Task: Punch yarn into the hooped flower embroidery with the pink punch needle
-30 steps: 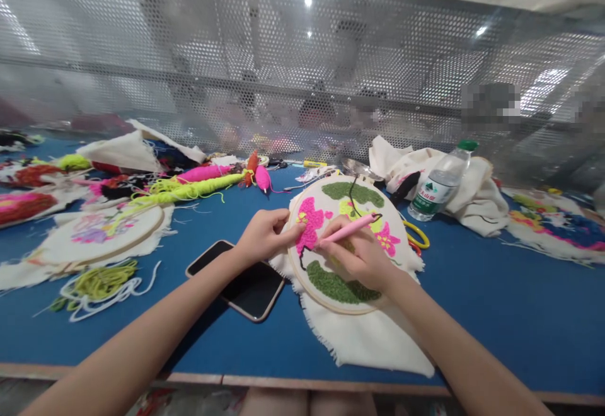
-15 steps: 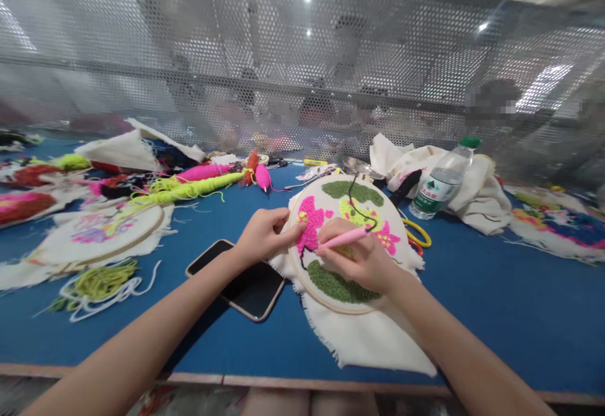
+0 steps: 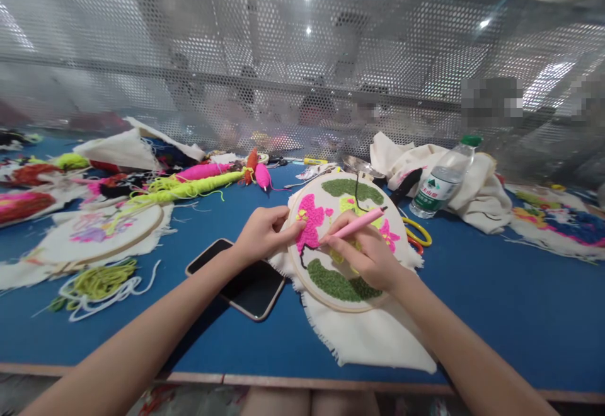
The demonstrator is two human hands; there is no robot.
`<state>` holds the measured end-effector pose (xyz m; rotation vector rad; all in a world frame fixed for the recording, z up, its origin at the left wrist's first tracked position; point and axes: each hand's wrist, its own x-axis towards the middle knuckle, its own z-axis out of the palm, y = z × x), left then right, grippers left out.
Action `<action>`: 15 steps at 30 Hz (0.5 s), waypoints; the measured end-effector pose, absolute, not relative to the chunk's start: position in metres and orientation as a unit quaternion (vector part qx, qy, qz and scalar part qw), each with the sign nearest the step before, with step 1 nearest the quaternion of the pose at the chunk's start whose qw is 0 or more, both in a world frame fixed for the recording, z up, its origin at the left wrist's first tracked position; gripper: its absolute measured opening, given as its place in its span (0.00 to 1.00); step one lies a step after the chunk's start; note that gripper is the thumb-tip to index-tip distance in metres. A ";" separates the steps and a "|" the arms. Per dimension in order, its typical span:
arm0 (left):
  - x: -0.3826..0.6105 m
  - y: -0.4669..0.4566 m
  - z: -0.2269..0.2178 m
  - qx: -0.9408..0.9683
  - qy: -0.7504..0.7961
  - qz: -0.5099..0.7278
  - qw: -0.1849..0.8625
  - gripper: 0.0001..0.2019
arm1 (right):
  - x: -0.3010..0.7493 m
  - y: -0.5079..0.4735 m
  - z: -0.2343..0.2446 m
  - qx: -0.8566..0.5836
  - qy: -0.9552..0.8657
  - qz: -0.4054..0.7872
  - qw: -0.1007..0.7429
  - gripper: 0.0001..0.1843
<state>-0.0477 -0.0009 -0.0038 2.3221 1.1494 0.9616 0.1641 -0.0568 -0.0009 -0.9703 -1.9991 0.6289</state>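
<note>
We grasp the hoop (image 3: 350,309) with our left hand (image 3: 265,233) at lower center; our right hand (image 3: 367,253) grips 1 punch needle (image 3: 359,222).

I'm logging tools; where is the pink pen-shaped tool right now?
In the head view, just right of centre, the pink pen-shaped tool is in the right hand, its tip beside the large pink flower on the hooped cloth.
</note>
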 end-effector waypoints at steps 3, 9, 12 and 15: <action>-0.048 -0.001 -0.004 0.825 0.408 0.340 0.195 0.21 | 0.164 -0.056 -0.003 -0.383 -0.788 0.258 0.406 0.09; -0.048 -0.001 -0.004 0.823 0.407 0.342 0.200 0.21 | 0.165 -0.055 -0.002 -0.377 -0.797 0.248 0.402 0.07; -0.048 0.000 -0.004 0.822 0.408 0.342 0.201 0.21 | 0.164 -0.056 0.001 -0.372 -0.811 0.244 0.379 0.06; -0.048 0.000 -0.004 0.823 0.409 0.342 0.196 0.21 | 0.160 -0.055 0.000 -0.360 -0.831 0.228 0.358 0.06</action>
